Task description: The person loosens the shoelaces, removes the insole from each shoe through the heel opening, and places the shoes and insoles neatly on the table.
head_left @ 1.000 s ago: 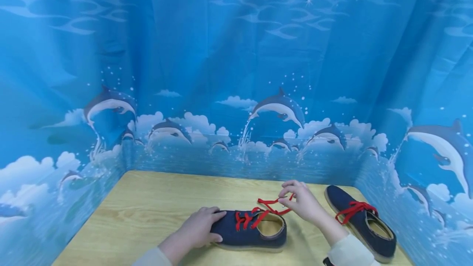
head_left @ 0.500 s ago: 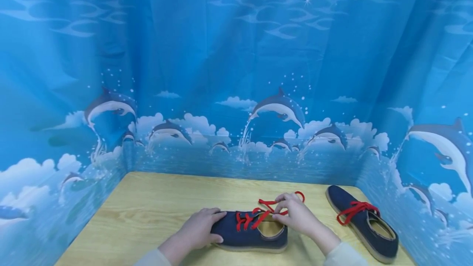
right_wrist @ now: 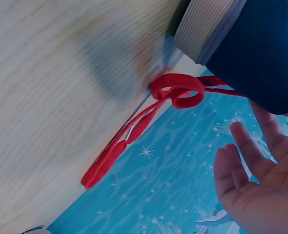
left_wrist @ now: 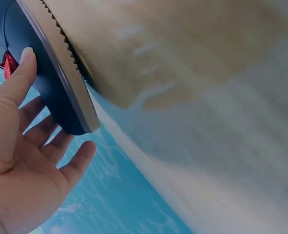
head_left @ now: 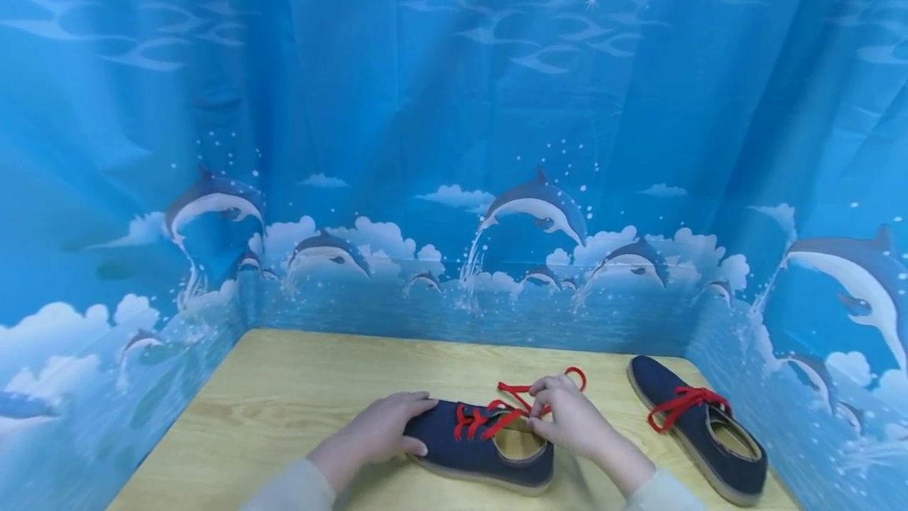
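A navy shoe [head_left: 440, 436] with red laces [head_left: 509, 418] stands on the table in the head view, toe to the left. My left hand [head_left: 379, 428] grips its toe, thumb on the near side and fingers over the far side. In the left wrist view that hand [left_wrist: 31, 161] has its thumb on the upper beside the sole [left_wrist: 68, 63]. My right hand [head_left: 571, 416] pinches the far rim of the shoe's opening. Beyond it a loose lace loop sticks out. In the right wrist view the lace [right_wrist: 105, 163] hangs free and the thumb is mostly hidden.
A second navy shoe [head_left: 734, 468] with its red lace tied in a bow [head_left: 684, 400] stands at the right side of the wooden table [head_left: 298, 385]. Blue curtains [head_left: 397, 140] printed with dolphins enclose the back and both sides.
My right hand has come down and nearer from holding up the lace, to the shoe's opening. The lace loop is released beyond it. The shoe's heel has swung slightly toward me.
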`<state>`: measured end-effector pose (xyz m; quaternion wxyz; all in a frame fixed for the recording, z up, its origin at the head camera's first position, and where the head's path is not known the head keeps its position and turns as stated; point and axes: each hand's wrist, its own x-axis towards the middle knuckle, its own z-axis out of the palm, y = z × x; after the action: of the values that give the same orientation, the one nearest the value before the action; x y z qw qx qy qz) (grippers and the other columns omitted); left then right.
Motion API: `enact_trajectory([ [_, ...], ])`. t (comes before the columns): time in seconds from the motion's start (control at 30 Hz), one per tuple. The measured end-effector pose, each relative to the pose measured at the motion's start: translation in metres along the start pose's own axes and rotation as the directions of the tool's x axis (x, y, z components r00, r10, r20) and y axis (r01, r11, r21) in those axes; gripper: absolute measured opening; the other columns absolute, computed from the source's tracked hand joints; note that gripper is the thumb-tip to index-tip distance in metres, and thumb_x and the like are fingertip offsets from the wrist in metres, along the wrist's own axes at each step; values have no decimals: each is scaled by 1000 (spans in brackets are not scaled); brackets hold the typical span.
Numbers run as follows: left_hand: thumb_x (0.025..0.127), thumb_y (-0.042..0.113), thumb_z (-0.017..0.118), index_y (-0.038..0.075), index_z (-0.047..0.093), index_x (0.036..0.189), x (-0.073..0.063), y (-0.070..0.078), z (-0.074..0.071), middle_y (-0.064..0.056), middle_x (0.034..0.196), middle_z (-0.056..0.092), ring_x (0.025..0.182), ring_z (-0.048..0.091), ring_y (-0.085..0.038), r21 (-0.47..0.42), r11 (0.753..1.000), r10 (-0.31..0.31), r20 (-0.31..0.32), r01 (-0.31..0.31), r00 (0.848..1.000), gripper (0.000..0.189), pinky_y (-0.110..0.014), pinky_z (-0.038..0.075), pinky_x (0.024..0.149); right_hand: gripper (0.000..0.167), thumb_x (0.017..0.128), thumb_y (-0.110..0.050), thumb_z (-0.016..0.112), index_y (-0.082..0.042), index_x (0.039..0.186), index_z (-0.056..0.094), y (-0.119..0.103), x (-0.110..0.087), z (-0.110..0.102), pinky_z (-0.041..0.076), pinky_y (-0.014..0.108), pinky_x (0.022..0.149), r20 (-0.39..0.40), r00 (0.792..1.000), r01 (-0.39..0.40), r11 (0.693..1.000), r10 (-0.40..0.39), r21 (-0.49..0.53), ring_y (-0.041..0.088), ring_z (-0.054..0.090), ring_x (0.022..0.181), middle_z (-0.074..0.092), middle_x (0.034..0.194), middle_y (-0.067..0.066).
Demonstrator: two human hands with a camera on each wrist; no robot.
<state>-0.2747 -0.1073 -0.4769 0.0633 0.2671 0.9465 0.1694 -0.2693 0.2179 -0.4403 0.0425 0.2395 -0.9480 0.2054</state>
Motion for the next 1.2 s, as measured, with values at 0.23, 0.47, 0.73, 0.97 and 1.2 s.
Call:
enact_trajectory([
  [0.23, 83, 44, 77, 27, 53, 147, 15, -3, -11, -6, 151, 48, 134, 50, -31, 66, 998, 18, 62, -22, 998, 70, -50, 44, 107, 29, 82, -16, 80, -25, 65, 59, -7, -9, -1, 50, 55, 91, 6, 1000, 11, 999, -11, -34, 33, 56, 106, 66, 111, 8],
  [0.47, 82, 45, 76, 28, 55, 146, 26, -9, -16, -5, 150, 50, 132, 52, -30, 143, 986, 78, 65, -87, 995, 69, -48, 46, 105, 32, 82, -20, 81, -25, 64, 56, -16, -13, -2, 52, 51, 86, 36, 999, -19, 996, 22, -83, 29, 55, 103, 65, 111, 6],
  [0.73, 90, 48, 68, 24, 52, 148, 14, -3, -14, -8, 152, 47, 135, 49, -31, 105, 994, 37, 64, -44, 997, 64, -49, 44, 108, 26, 84, -28, 81, -28, 68, 61, -15, -13, -4, 51, 52, 87, 26, 999, -43, 997, 45, -68, 30, 56, 104, 65, 111, 7],
  [0.97, 99, 45, 58, 12, 51, 147, -7, 11, -6, -15, 149, 49, 136, 47, -35, 144, 988, -46, -50, 52, 998, 59, -53, 43, 107, 21, 84, -29, 81, -27, 69, 66, -13, -8, -2, 51, 50, 86, 31, 999, -42, 998, 44, -51, 30, 56, 103, 65, 113, 8],
  [1.2, 101, 43, 56, 10, 52, 146, -10, 18, 6, -16, 150, 47, 135, 48, -34, 164, 980, -95, -111, 112, 989, 56, -53, 44, 105, 22, 84, -23, 80, -24, 67, 67, -12, -4, -1, 50, 53, 89, 33, 999, -21, 999, 22, -40, 31, 56, 104, 66, 111, 8],
])
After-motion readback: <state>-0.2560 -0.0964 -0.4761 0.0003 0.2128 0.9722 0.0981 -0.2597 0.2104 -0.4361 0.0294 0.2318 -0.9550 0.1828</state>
